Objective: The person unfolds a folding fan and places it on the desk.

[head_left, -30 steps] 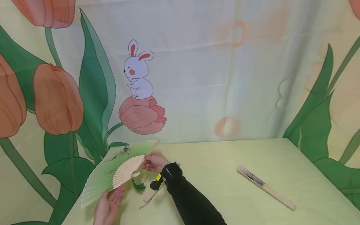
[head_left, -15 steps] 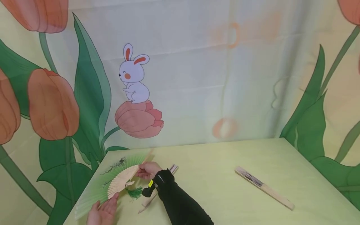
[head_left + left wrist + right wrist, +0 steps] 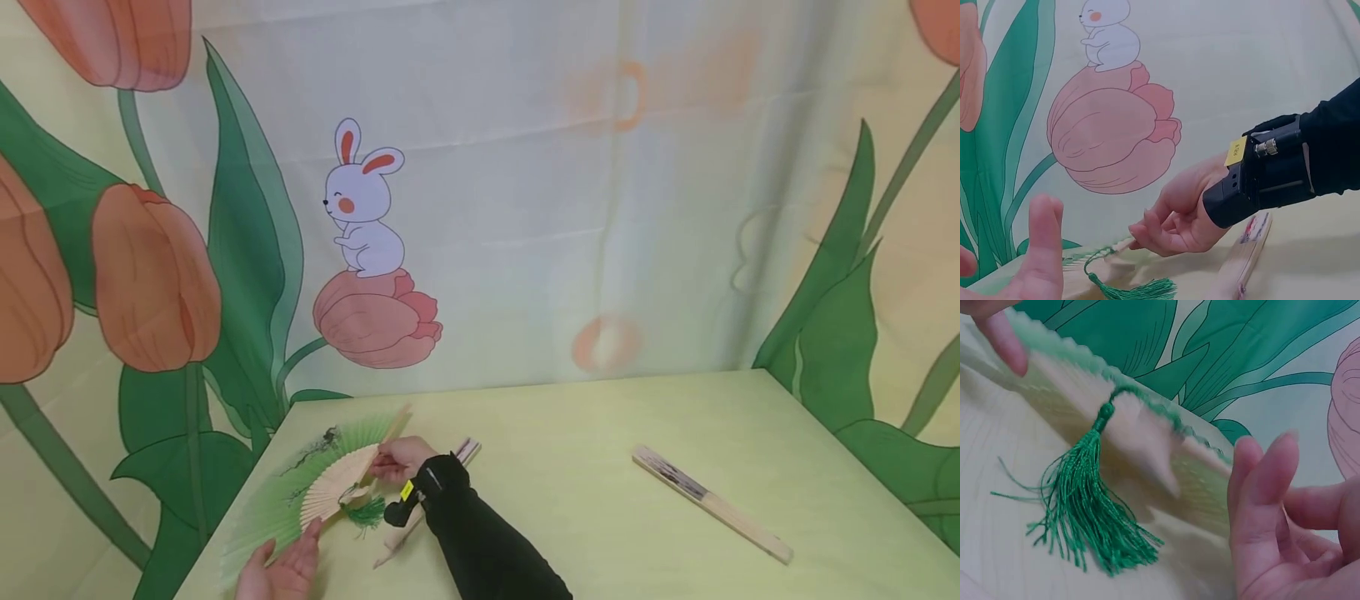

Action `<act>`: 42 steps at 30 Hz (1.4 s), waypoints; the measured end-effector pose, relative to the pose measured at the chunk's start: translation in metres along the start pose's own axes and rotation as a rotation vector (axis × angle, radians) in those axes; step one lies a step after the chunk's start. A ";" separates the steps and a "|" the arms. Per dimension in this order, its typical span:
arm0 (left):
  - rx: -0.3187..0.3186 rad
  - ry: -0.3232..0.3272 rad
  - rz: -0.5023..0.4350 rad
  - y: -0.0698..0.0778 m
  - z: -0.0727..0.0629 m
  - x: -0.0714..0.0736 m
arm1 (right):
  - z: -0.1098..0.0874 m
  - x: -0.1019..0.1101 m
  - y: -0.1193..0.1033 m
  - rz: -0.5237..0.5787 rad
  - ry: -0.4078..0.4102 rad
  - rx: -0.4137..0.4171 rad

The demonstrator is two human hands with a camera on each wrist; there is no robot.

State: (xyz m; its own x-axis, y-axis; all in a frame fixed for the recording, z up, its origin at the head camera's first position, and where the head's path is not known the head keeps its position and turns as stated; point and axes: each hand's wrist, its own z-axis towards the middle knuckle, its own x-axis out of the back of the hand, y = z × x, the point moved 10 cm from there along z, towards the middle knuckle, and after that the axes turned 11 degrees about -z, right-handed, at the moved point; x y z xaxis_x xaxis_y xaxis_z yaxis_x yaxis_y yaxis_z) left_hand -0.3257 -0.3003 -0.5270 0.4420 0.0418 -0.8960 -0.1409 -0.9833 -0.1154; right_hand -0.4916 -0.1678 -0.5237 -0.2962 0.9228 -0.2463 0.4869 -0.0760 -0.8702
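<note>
A green folding fan (image 3: 337, 487) with pale wooden ribs and a dark branch print is spread at the table's left side, close over the cloth. My right hand (image 3: 405, 458) pinches its right end rib with thumb and fingertips. At the opposite end, my left hand (image 3: 281, 571) is turned palm up, with straight fingers (image 3: 1044, 234) right at the lower rib edge. A green tassel (image 3: 1094, 506) hangs from the fan's pivot. Partly covered by my right wrist lies a folded fan (image 3: 396, 537).
Another folded fan (image 3: 712, 504), with a dark print on its upper half, lies slanted at the right of the pale yellow-green table (image 3: 570, 517). Behind the table hangs a curtain (image 3: 517, 208) printed with tulips and a rabbit.
Both hands have lowered the spread fan, and it now lies flatter toward the table. The far end of the folded fan has come into view beyond my right wrist.
</note>
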 end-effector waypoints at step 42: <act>-0.512 -0.312 2.140 -0.150 0.044 -0.116 | -0.150 0.131 -0.037 -0.815 0.131 0.231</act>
State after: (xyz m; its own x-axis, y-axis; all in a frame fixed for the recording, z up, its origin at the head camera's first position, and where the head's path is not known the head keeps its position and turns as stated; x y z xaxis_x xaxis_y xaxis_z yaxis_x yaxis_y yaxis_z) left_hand -0.3947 -0.1498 -0.4249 -0.1288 -0.8689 0.4779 0.1200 0.4647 0.8773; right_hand -0.4253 0.0128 -0.4597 -0.3769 0.7580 0.5324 -0.0203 0.5678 -0.8229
